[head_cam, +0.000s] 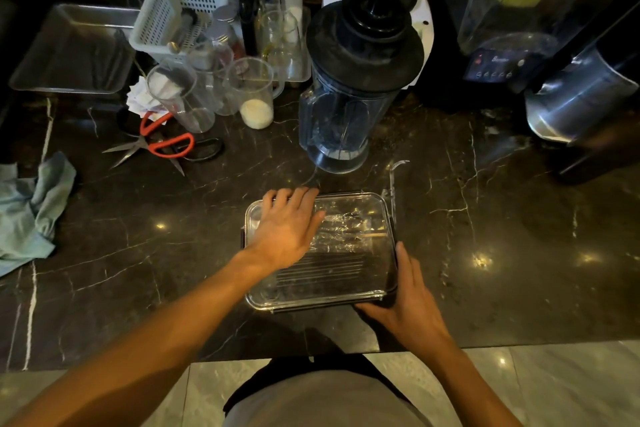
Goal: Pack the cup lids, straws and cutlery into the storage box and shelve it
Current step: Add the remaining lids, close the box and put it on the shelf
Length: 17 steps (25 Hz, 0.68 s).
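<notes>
Clear rectangular plastic storage box [377, 215], lidded, sits on dark marble counter [485, 236]. Left hand [285, 227] lies flat on lid. Right hand [408, 302] grips near right corner.

Not getting much readable here. Only lettering showing up is a small white brand word on the blender base [493, 63] control panel, right above its button row, and it's blurring out too much to read.
</notes>
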Available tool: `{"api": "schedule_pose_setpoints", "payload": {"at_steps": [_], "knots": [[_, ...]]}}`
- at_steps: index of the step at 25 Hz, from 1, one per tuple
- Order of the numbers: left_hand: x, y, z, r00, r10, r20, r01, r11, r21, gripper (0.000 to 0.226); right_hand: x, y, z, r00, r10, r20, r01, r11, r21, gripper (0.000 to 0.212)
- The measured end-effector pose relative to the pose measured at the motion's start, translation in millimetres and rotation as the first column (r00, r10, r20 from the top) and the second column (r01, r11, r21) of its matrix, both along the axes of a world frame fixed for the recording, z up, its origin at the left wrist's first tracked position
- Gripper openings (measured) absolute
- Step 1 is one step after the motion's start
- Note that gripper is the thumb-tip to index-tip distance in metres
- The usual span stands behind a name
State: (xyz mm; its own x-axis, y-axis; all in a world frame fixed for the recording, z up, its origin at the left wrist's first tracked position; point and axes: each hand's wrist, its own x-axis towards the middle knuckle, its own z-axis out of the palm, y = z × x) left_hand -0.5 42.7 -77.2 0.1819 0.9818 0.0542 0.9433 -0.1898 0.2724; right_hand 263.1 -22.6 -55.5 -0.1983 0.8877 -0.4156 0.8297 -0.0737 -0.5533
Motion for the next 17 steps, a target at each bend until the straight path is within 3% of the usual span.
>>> {"api": "schedule_pose_setpoints", "payload": {"at_steps": [3,5,7,8,10,12,13,15,17], "knots": [[1.4,3.8,2.6,0.998,0.023,0.063,-0.021,0.999,-0.025,0.056,3.4,1.1,-3.5,1.0,-0.008,-0.021,0.007,1.0,-0.014,0.132],[-0.2,-1.7,11.9,0.964,0.104,0.246,-0.09,0.994,-0.065,0.058,10.1,0.2,-6.2,0.971,-0.12,-0.207,0.097,0.988,-0.122,0.131],[-6.1,-22.8,18.3,0.87,0.237,0.433,-0.23,0.971,-0.07,0.061,14.6,0.6,-10.1,0.847,-0.336,-0.411,0.235,0.932,-0.277,0.117],[-11.1,-37.0,20.3,0.794,0.322,0.516,-0.329,0.941,-0.081,0.063,13.6,2.1,-13.3,0.757,-0.445,-0.478,0.304,0.888,-0.345,0.105],[-21.0,-69.0,21.1,0.529,0.517,0.673,-0.516,0.826,-0.228,0.067,9.8,7.1,-21.9,0.594,-0.605,-0.53,0.401,0.794,-0.457,0.083],[-21.1,-95.9,20.9,0.23,0.665,0.711,-0.542,0.694,-0.474,0.072,4.7,8.3,-26.7,0.499,-0.667,-0.554,0.424,0.745,-0.515,0.067],[-18.4,-106.5,18.2,0.121,0.707,0.696,-0.502,0.649,-0.572,0.072,1.9,8.2,-27.2,0.477,-0.674,-0.564,0.418,0.739,-0.528,0.059],[-9.7,-126.8,5.9,0.016,0.731,0.683,-0.39,0.633,-0.669,0.063,-1.2,6.5,-25.6,0.452,-0.681,-0.577,0.413,0.732,-0.541,0.047],[-0.6,-141.5,-0.9,0.016,0.719,0.695,-0.323,0.661,-0.677,0.045,-1.6,5.4,-22.4,0.444,-0.679,-0.585,0.415,0.734,-0.537,0.041]]}}
